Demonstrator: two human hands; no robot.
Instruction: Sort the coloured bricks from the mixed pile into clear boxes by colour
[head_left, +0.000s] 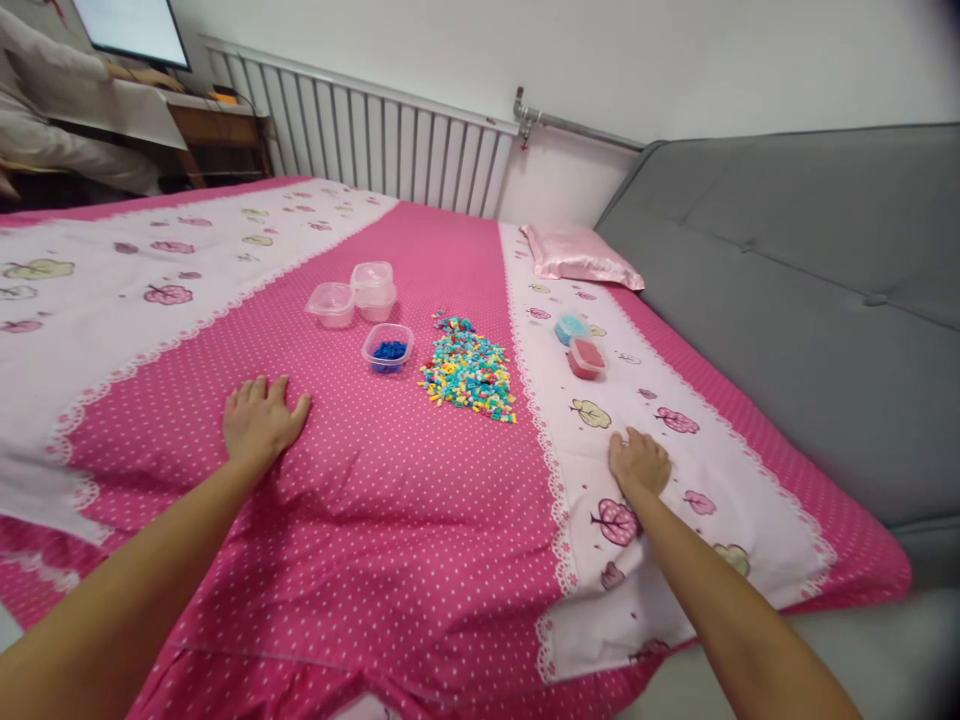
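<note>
My left hand (261, 418) lies flat on the pink dotted bed sheet (390, 520) with fingers stretched out and nothing in it. My right hand (639, 461) rests on the white flowered strip of the sheet with its fingers curled under, knuckles down. Beyond both hands lies a heap of small multicoloured beads (469, 373). Left of the heap stands a clear tub with blue beads (388, 348). Right of it stand a tub of red beads (586, 357) and a light blue tub (569, 328).
Two empty clear tubs (352, 297) stand further back. A pink pillow (577, 256) lies at the head of the bed by a white radiator (375, 140). A grey sofa (810, 300) borders the bed's right side. A person's sleeve (45, 110) and a desk appear at the far left.
</note>
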